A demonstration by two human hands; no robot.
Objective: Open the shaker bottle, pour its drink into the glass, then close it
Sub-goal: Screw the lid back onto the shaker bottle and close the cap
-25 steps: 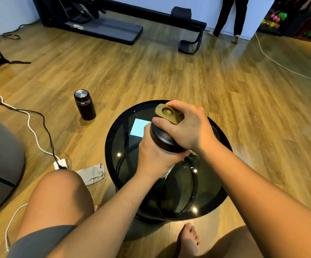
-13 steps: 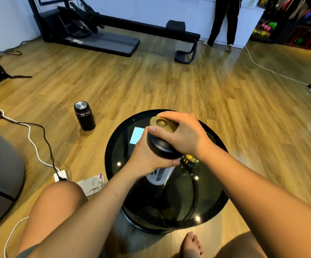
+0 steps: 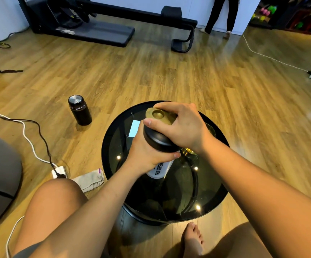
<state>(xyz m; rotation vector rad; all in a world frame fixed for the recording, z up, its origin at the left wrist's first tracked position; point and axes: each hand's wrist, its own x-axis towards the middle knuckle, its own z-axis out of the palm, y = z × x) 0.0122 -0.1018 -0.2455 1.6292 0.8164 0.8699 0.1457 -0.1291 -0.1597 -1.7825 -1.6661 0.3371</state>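
Over the round glass tabletop [image 3: 113, 146], your left hand [image 3: 147, 155] grips the upright shaker bottle [image 3: 160, 168] directly beneath your right hand [image 3: 184, 127], clamped around its lid [image 3: 158, 140].

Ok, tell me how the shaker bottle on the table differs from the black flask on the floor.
The shaker bottle has a white printed body and a black lid with an olive flip cap; the flask is dark all over with a shiny metal top. The shaker stands on the glass table, gripped by the left hand at the body and the right hand on the lid; the flask stands untouched on the wooden floor. Both are upright and capped.
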